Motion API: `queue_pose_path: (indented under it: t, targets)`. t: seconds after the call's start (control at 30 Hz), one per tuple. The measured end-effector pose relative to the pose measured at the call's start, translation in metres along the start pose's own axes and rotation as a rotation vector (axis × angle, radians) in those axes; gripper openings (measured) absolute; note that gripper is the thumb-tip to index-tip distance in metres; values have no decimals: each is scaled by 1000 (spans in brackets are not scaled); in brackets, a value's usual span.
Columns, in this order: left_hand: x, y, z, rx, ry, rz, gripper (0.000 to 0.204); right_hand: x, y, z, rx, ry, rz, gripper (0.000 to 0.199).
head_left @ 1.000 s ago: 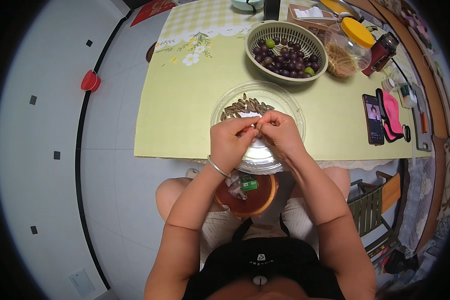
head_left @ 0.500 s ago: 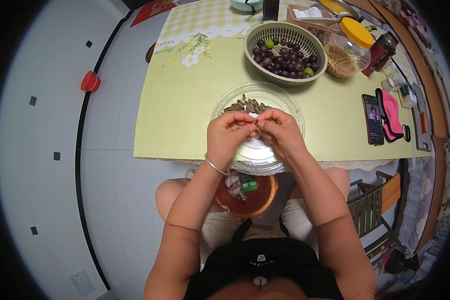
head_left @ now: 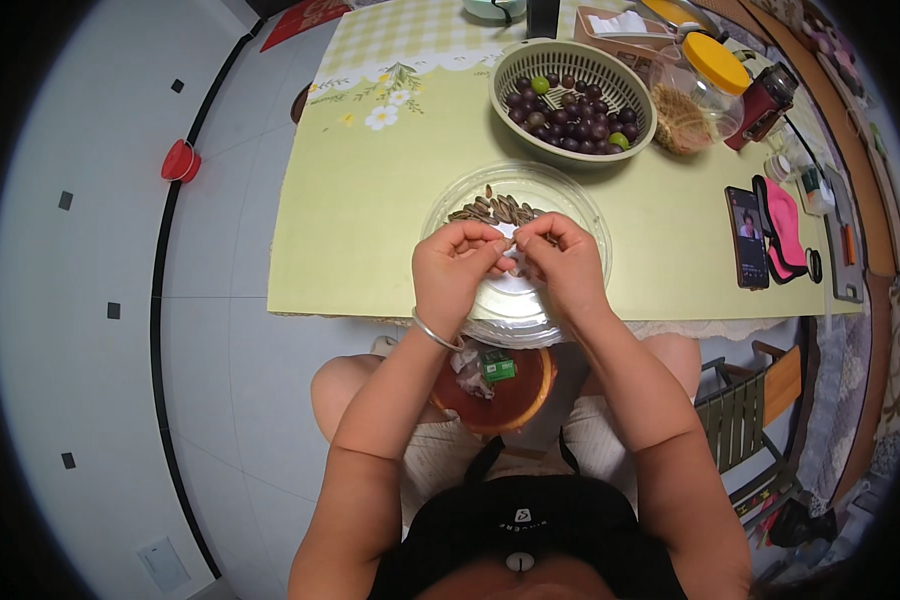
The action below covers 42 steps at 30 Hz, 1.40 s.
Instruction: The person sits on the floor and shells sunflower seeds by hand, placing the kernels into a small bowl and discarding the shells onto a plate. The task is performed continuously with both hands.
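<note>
My left hand (head_left: 455, 268) and my right hand (head_left: 568, 265) meet fingertip to fingertip above a round clear plastic tray (head_left: 598, 222) at the table's front edge. Thumbs and forefingers of both are pinched on a small sunflower seed (head_left: 511, 243), mostly hidden by the fingers. Behind the fingertips, a pile of dark striped sunflower seeds (head_left: 495, 209) lies on the far side of the tray. Something white shows on the tray beneath my hands. A bangle (head_left: 437, 331) circles my left wrist.
Beyond the tray stands a colander (head_left: 642, 125) of dark grapes. To its right are a yellow-lidded jar (head_left: 685, 115) and a red flask (head_left: 762, 108). A phone (head_left: 747, 238) lies beside a pink pouch (head_left: 782, 228). Below the table edge sits a reddish waste bin (head_left: 540, 395).
Both hands stay over the tray. My fingertips have shifted slightly around the seed, and less of it shows between them. The other things have not moved.
</note>
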<state>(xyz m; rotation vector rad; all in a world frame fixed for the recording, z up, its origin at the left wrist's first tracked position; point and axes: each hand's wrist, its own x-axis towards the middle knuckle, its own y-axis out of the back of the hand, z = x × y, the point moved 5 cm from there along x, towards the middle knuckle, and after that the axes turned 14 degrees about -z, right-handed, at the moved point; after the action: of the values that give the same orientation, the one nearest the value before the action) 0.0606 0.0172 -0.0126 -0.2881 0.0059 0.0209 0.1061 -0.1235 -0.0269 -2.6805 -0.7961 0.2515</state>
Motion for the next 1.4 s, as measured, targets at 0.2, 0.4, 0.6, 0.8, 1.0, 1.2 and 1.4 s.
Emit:
queue_pose_path:
  t: [0.2,0.4,0.6,0.8,1.0,1.2,1.4]
  targets:
    - [-2,-5,10,901,-75,-99,7,9,21,-11,533,67,33,8]
    - [-3,-14,17,1012,-203,-99,12,12,26,-3,483,-30,-10,8]
    - [-1,-6,28,330,-114,-77,14,10,-1,14,522,-232,-220,16]
    - [8,27,34,927,-180,96,10,12,4,18,687,-249,-284,20]
    - [9,10,15,1406,-313,-53,10,14,8,3,655,-83,-299,25]
    - [11,7,13,1488,-336,-79,6,14,31,-16,483,7,-106,21]
    - [3,-1,25,1126,-325,50,16,15,20,-5,322,-64,-81,6]
